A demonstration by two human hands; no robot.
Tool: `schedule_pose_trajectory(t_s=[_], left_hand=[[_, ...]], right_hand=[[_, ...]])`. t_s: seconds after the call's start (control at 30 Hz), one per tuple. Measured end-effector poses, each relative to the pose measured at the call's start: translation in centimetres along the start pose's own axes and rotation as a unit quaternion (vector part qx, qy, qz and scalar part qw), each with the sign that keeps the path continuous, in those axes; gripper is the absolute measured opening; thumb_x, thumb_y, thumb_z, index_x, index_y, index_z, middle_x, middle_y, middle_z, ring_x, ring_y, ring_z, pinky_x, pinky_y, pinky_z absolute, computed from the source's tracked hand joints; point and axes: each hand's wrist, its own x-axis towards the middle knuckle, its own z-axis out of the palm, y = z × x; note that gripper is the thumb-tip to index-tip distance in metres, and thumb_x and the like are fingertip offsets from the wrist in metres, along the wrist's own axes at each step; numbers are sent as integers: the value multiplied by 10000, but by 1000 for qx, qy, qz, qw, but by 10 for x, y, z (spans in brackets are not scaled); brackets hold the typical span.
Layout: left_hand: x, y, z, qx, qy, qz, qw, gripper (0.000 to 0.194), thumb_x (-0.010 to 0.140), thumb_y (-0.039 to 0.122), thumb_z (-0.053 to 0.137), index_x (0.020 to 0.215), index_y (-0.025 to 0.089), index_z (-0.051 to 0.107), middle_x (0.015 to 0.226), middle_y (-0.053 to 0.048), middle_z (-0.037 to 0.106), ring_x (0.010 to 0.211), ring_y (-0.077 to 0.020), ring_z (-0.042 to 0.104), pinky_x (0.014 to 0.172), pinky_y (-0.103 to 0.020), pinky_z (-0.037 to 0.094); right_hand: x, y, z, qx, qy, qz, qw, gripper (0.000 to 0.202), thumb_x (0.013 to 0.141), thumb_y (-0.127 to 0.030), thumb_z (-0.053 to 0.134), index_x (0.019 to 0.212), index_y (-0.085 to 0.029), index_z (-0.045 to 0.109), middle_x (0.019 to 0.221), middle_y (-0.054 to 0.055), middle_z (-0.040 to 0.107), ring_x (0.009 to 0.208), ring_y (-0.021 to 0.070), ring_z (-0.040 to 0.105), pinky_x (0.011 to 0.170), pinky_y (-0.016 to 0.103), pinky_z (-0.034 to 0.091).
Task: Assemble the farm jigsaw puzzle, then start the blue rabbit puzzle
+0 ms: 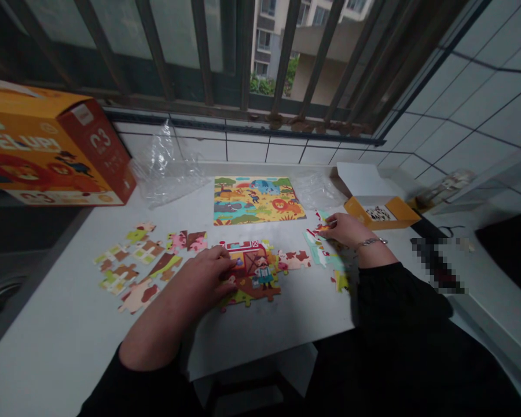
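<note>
Joined puzzle pieces (263, 278) showing a red barn and a farmer lie near the middle of the white table. My left hand (208, 275) rests on their left edge, fingers apart. Over at the right, my right hand (339, 229) has its fingertips together on a piece in a group of pale green and red pieces (318, 249); what it pinches is too small to make out. Several loose pieces (141, 252) with brown, green and pink patches are spread to the left of my left hand. A yellow-green piece (342, 281) lies below my right hand.
A picture sheet with animals (256, 200) lies behind the puzzle. Clear plastic wrapping (167, 168) sits beside a large orange box (35, 145) at the left. At the back right stands an open small box (397, 211). A barred window rises behind the white table (260, 333).
</note>
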Motion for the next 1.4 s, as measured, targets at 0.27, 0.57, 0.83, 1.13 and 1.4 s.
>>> schedule_pose_trajectory(t_s=[0.27, 0.57, 0.83, 1.13, 1.4], left_hand=[[-1, -4, 5, -15, 12, -7, 1000, 149, 948, 279, 724, 1064, 215, 791, 1264, -130, 703, 1137, -307, 663, 974, -447, 553], [-5, -12, 19, -4, 65, 10, 998, 317, 928, 284, 784, 1245, 275, 778, 1514, -127, 677, 1409, -361, 624, 1227, -595, 485], [-8, -4, 26, 53, 38, -77, 995, 517, 857, 333, 902, 1344, 257, 745, 1748, -225, 465, 1604, -510, 446, 1285, -843, 264], [-10, -3, 21, 36, 45, -62, 996, 571, 770, 372, 981, 1281, 254, 758, 1647, -204, 554, 1502, -505, 527, 1283, -865, 227], [-10, -4, 21, 37, 36, -66, 996, 601, 740, 393, 1007, 1273, 265, 759, 1643, -192, 544, 1481, -493, 527, 1280, -820, 279]], right_hand=[[-13, -20, -16, 120, -4, -55, 991, 165, 1018, -368, 678, 960, -229, 747, 970, 92, 817, 756, 206, 744, 653, 318, 565], [-42, -144, 22, 155, -56, -391, 906, 390, 925, -107, 754, 1269, -285, 787, 1209, 45, 832, 1006, 216, 743, 918, 351, 556], [-44, -178, 26, 233, -111, -386, 886, 119, 969, -176, 703, 1072, -222, 667, 952, 3, 733, 847, 173, 656, 766, 294, 478], [-37, -184, 30, 232, -150, -357, 892, 311, 917, -261, 821, 1148, -232, 614, 823, -62, 600, 721, 150, 539, 656, 274, 374], [-43, -180, 49, 194, -134, -379, 895, 217, 1005, -268, 766, 1215, -227, 728, 774, -62, 571, 728, 151, 538, 686, 284, 356]])
